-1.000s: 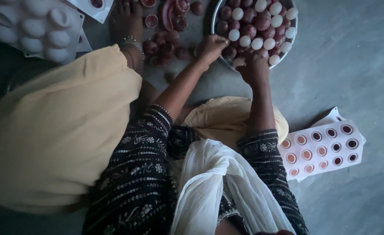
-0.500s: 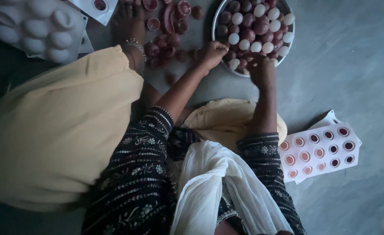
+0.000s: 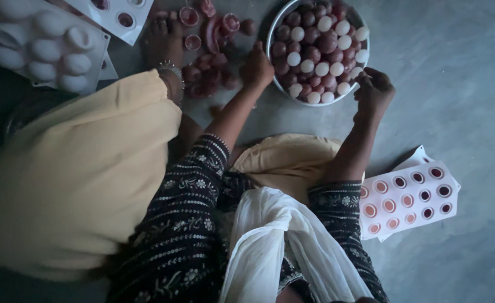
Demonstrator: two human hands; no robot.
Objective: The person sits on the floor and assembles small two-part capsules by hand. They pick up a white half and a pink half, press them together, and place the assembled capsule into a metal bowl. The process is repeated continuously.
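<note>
A round metal bowl (image 3: 321, 102) on the grey floor holds several dark red and white balls (image 3: 315, 53). My left hand (image 3: 257, 70) rests against the bowl's left rim with its fingers folded onto the edge. On the right rim, my right hand (image 3: 373, 90) curls its fingers over the edge beside a white ball. It is too dark to see whether either hand also holds a ball.
Dark red half shells (image 3: 208, 73) lie on the floor by my foot with an anklet (image 3: 166, 42). A white mould tray with round cavities (image 3: 410, 196) lies at right. A white tray of domes (image 3: 45, 45) and another cavity tray (image 3: 118, 14) are at top left.
Both hands left the bowl's near edge and spread apart: the left went to the left rim, the right swung out to the right rim. The view shifted slightly.
</note>
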